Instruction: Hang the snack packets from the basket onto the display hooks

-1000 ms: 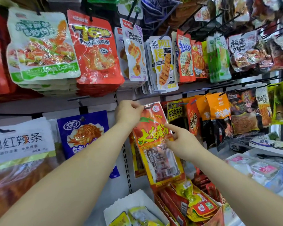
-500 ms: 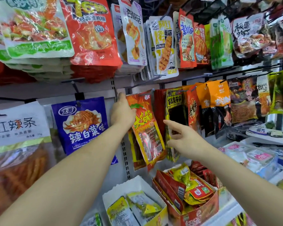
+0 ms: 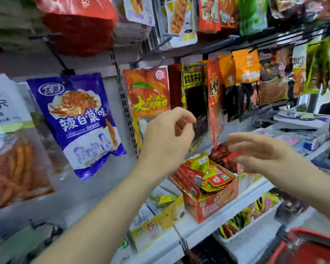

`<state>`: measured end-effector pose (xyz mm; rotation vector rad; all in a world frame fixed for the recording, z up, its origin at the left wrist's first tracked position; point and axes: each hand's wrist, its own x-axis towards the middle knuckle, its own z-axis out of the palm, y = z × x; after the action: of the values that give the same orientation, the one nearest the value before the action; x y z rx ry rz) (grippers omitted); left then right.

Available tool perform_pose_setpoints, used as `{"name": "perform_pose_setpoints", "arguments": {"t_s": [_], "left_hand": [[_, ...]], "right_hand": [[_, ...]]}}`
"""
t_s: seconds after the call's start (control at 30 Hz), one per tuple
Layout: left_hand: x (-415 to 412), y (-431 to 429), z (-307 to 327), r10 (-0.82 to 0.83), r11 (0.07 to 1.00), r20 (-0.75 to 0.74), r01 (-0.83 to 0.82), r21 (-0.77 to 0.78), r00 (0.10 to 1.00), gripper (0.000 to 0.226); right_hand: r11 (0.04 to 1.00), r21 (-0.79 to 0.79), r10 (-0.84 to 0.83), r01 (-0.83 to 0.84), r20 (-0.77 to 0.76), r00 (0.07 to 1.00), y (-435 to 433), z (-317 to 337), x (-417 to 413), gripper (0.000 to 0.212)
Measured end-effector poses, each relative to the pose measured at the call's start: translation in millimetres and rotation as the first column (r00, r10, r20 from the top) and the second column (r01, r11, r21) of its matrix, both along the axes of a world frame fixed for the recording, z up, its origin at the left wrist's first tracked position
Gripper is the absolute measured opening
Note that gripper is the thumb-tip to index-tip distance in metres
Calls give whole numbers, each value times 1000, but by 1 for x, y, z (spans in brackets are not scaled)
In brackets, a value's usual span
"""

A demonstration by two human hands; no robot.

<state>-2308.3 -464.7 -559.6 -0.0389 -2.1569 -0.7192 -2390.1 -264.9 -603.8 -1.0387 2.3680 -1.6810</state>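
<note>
This is a shop's snack aisle. Rows of printed snack packets (image 3: 147,92) hang from wire display hooks (image 3: 55,54) on a slotted back panel (image 3: 124,100). Below, open cartons (image 3: 213,206) of sachets sit on a white shelf (image 3: 204,232), with a red shopping basket (image 3: 316,242) nearby.

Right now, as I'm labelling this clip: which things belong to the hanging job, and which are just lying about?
Job: orange packet, its hook, red basket.
Lying about: blue packet, red box, yellow box.
</note>
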Motion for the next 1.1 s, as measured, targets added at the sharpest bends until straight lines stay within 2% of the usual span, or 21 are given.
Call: {"name": "perform_pose_setpoints", "arguments": {"t_s": [0.07,0.2,0.43,0.57,0.6,0.67,0.73,0.8,0.9,0.93,1.0,1.03,1.1], "left_hand": [[13,28,-24,-148,987,99,141,71,984,17],[28,75,-75,-370,927,266,334,173,890,16],[38,136,-152,-456,890,469,398,223,756,21],[40,159,-185,-435,890,563,429,153,703,22],[38,164,-194,-415,895,593,425,132,690,24],[34,170,-213,-373,905,668,411,109,644,24],[35,175,-233,-353,910,731,396,123,585,25],[39,176,-253,-323,914,783,391,111,532,26],[45,177,-282,-244,900,843,435,13,479,34],[47,178,-290,-209,883,869,468,-29,449,38],[50,182,-305,-117,805,924,580,-126,364,44],[51,185,-313,-51,733,947,656,-180,317,46],[52,191,-332,108,521,957,804,-286,270,45]], "right_hand": [[998,64,-12,11,23,1000,24,-11,11,39],[978,182,-113,101,57,992,76,-38,28,29],[892,382,-285,242,58,957,144,-111,60,18],[794,508,-416,334,53,908,171,-176,65,17],[733,589,-448,340,43,893,175,-193,65,24],[594,754,-502,278,78,861,183,-226,66,55],[531,824,-556,196,164,815,192,-258,70,86],[569,807,-612,157,288,736,197,-283,77,104],[743,650,-608,160,556,567,199,-309,82,125],[772,611,-595,176,595,541,201,-320,79,129],[777,598,-589,198,579,563,195,-325,79,123],[753,624,-604,209,530,595,188,-317,84,116],[682,682,-642,263,386,663,181,-307,88,96]]}}
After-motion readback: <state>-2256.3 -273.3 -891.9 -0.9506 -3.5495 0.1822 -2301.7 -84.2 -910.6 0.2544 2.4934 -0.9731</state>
